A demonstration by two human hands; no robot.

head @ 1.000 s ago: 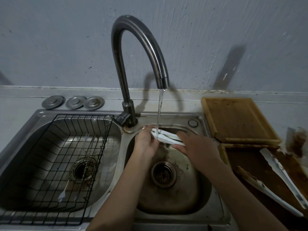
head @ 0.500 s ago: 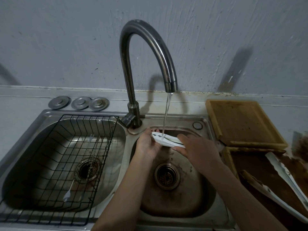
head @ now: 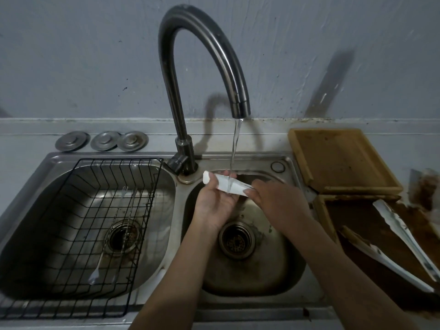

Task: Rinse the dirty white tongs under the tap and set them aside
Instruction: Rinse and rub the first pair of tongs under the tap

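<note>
Your left hand (head: 215, 201) palm up over right basin of sink (head: 289, 163), fingers curled under white tongs (head: 226, 183). Tongs lie almost flat, long way left to right, rounded end pointing left. Tap (head: 202, 55) water hits middle. Your right hand (head: 277, 201) pinches right end.

Two sink basins: the left basin (head: 42, 186) and the right basin (head: 281, 270). One tap (head: 190, 55). One black wire rack (head: 100, 234). Three round metal sink plugs (head: 71, 141) (head: 105, 140) (head: 133, 141). Two wooden trays (head: 338, 160) (head: 357, 225). Three white tongs (head: 228, 184) (head: 404, 234) (head: 381, 260). Two hands: the left hand (head: 214, 203), the right hand (head: 278, 201).
</note>
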